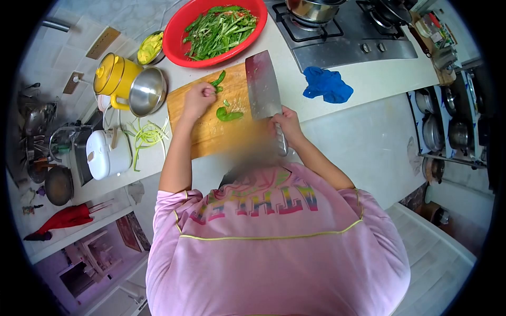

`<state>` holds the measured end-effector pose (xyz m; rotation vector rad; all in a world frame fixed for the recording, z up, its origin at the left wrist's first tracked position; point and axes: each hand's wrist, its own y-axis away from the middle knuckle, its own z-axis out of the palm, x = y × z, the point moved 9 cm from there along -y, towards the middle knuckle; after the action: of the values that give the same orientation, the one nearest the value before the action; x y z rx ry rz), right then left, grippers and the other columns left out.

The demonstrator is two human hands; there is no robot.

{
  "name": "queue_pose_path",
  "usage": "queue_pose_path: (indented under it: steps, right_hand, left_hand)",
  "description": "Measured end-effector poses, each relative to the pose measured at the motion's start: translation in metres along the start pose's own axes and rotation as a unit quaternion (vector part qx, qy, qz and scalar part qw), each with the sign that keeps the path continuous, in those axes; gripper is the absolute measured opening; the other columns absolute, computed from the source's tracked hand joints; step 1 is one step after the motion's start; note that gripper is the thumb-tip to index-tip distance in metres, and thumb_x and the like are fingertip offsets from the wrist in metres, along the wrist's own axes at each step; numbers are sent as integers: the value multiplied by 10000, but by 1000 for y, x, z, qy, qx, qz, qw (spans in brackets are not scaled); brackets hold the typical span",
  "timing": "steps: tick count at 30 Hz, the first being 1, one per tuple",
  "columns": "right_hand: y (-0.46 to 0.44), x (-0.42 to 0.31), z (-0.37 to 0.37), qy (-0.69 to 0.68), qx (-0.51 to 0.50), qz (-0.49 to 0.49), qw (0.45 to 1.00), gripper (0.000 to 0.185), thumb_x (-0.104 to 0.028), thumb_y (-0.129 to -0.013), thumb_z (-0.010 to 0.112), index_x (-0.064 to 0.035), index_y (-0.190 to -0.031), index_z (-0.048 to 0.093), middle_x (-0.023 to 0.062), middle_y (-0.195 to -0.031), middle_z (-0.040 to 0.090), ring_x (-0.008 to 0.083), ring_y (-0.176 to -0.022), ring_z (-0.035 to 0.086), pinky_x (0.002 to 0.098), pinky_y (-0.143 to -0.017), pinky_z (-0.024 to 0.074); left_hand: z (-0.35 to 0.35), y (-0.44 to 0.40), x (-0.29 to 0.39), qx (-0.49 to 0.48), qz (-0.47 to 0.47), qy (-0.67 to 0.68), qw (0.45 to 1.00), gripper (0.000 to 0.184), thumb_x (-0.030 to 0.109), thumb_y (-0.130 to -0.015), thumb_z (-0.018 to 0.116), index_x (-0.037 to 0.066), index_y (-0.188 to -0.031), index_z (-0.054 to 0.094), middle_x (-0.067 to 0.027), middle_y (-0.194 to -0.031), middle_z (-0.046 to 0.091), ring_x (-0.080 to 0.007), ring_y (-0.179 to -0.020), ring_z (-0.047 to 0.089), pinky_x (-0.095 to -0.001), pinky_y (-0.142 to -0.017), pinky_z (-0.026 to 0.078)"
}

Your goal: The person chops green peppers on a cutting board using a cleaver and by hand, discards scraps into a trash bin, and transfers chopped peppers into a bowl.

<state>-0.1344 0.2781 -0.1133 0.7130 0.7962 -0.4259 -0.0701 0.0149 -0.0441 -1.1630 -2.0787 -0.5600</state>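
Note:
My left hand (199,99) is over the left part of a wooden cutting board (184,134), its fingers curled in. Right at its fingertips lies a green pepper piece (219,78); whether the fingers grip any of it is hidden. Another curved green pepper piece (229,114) rests mid-board, with small pale seeds scattered about. In my right hand (288,124) is the handle of a cleaver (262,84). Its broad blade lies flat-looking across the board's right edge, pointing away from me.
Behind the board stands a red basin (174,37) of cut green vegetables. To the left are a steel bowl (147,92), a yellow pot (118,73), pale green strips (147,134) and a white appliance (108,154). A blue cloth (327,85) lies before the gas stove (348,51).

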Motion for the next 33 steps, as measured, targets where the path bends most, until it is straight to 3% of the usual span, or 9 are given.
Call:
queue_pose_path:
  steps: [7, 10, 13, 19, 22, 26, 29, 31, 33]
  right_hand:
    - [-5, 0, -1, -11, 11, -13, 1000, 172, 50, -733, 466, 1, -870, 556, 74, -581, 549, 139, -427, 503, 261, -403, 408]
    - [-4, 2, -1, -8, 6, -15, 1000, 181, 50, -738, 469, 0, -883, 566, 62, -597, 553, 129, -435, 506, 256, -410, 410]
    - [-3, 1, -1, -11, 8, -22, 1000, 149, 2, -771, 479, -28, -891, 563, 57, -603, 560, 122, -456, 516, 259, -413, 419]
    - [-7, 6, -4, -5, 0, -33, 999, 137, -26, -790, 484, -43, -897, 567, 48, -608, 562, 115, -474, 523, 257, -418, 423]
    - [-6, 3, -3, 2, -2, -40, 999, 136, -28, -791, 484, -42, -895, 570, 49, -614, 567, 116, -476, 525, 255, -421, 424]
    - [-9, 6, -4, 1, 1, -30, 1000, 135, -30, -792, 485, -42, -893, 573, 51, -622, 573, 119, -485, 534, 251, -434, 432]
    - [-10, 9, -6, 1, 8, -33, 999, 149, -32, -786, 491, -41, -906, 579, 46, -623, 570, 121, -495, 540, 251, -446, 440]
    - [-7, 3, -3, 7, 19, -37, 999, 159, -30, -780, 495, -38, -914, 580, 44, -623, 568, 122, -499, 542, 253, -447, 443]
    - [-7, 0, -2, 6, 23, -42, 999, 166, -28, -777, 496, -37, -920, 581, 43, -623, 566, 124, -501, 543, 256, -443, 442]
  left_hand:
    - [54, -6, 9, -175, 57, -82, 980, 174, -50, -637, 651, 5, -792, 595, -26, -687, 538, -124, -644, 511, -261, -608, 433]
    - [54, -3, 9, -201, 31, -91, 975, 155, -55, -629, 656, 4, -759, 593, -32, -684, 555, -130, -643, 522, -270, -602, 435]
    - [51, -1, 21, -223, 63, -98, 968, 158, -31, -603, 667, 6, -743, 603, -91, -698, 594, -203, -658, 570, -315, -614, 453]
    - [61, 2, 8, -285, 23, -153, 946, 150, -7, -595, 682, 14, -713, 591, -88, -638, 578, -197, -612, 547, -315, -583, 442]
    - [58, 3, 12, -280, 47, -148, 947, 122, 13, -623, 671, 15, -699, 575, -83, -621, 566, -178, -611, 538, -310, -578, 439]
    - [-14, -19, 59, -72, 86, -64, 992, 80, 36, -686, 644, 18, -728, 579, -71, -656, 560, -152, -615, 536, -287, -586, 444]
    - [-93, -35, 122, 163, 205, -45, 964, 37, 19, -786, 619, 12, -814, 596, -31, -742, 588, -77, -688, 551, -223, -648, 459]
    - [-125, -39, 154, 283, 213, -79, 932, 109, 81, -791, 662, 33, -880, 621, -53, -773, 620, -128, -722, 586, -259, -687, 474]
    - [-121, -57, 166, 287, 277, -146, 905, 181, 141, -776, 684, 42, -918, 632, -100, -912, 626, -208, -831, 595, -312, -750, 474]
